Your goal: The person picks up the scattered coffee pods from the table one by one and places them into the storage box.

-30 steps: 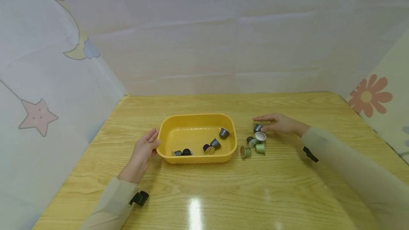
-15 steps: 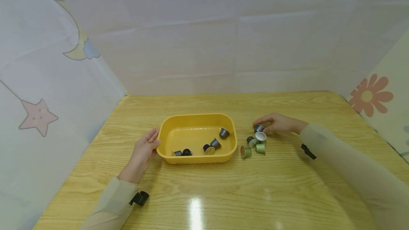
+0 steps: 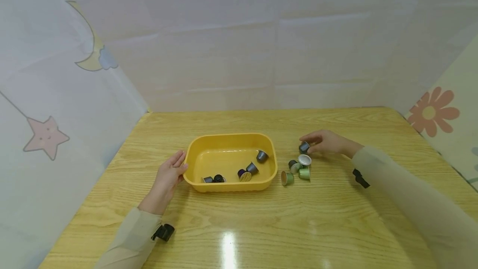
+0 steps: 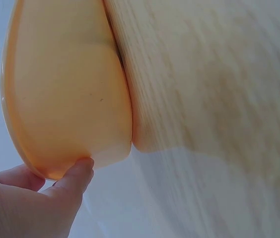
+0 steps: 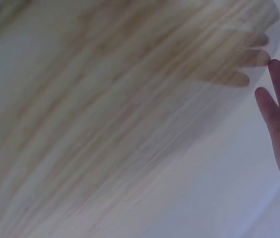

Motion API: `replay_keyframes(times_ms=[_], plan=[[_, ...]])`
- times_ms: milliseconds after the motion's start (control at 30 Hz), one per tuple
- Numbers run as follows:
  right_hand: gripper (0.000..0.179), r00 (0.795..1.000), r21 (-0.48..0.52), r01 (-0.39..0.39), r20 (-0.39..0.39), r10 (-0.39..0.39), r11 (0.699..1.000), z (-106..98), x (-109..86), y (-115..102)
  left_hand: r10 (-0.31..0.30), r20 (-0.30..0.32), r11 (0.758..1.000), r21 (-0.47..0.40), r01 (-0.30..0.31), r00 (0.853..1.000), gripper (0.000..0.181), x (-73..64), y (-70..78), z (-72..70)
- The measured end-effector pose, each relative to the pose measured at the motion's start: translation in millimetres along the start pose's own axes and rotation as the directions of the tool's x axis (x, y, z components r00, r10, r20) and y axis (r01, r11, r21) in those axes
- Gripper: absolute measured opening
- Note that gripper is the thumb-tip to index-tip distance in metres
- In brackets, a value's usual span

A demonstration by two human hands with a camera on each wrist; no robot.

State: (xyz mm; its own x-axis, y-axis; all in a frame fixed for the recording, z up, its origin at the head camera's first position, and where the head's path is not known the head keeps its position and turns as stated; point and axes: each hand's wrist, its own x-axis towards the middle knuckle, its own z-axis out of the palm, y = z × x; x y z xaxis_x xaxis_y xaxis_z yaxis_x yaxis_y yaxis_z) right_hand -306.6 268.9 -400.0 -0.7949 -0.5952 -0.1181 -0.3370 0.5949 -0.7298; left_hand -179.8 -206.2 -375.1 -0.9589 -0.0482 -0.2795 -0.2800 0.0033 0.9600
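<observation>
Right hand [image 3: 328, 141]: thumb and fingers pinched on a dark capsule [image 3: 304, 147], which sits right of the yellow tray [image 3: 231, 187], just beyond the silver-lidded capsule [image 3: 304, 160]; whether it is clear of the table [image 3: 224, 215] cannot be told. Left hand [image 3: 168, 177]: thumb and fingers clamped on the tray's left rim. Step in hand, as judged: taking the dark capsule out of its cluster. Method: pinch at the sides with light, even force, since the thin wall would probably dent; raise it straight up before any sideways travel, lest it nudge the silver-lidded capsule or the green capsule [image 3: 304, 173] nearer the body. The rounded shapes likely roll if knocked. Left hand best used as a steady anchor, without tilting the tray.
</observation>
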Motion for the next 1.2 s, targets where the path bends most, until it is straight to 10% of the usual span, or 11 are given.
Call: replay_keyframes(times_ms=[1200], plan=[[0.060, 0.972, 0.169, -0.074, -0.207, 0.109, 0.983, -2.7, -26.4, -56.8, -0.010, -0.007, 0.999, -0.046, 0.010, 1.000, 0.063, -0.6, 0.1, 3.6]])
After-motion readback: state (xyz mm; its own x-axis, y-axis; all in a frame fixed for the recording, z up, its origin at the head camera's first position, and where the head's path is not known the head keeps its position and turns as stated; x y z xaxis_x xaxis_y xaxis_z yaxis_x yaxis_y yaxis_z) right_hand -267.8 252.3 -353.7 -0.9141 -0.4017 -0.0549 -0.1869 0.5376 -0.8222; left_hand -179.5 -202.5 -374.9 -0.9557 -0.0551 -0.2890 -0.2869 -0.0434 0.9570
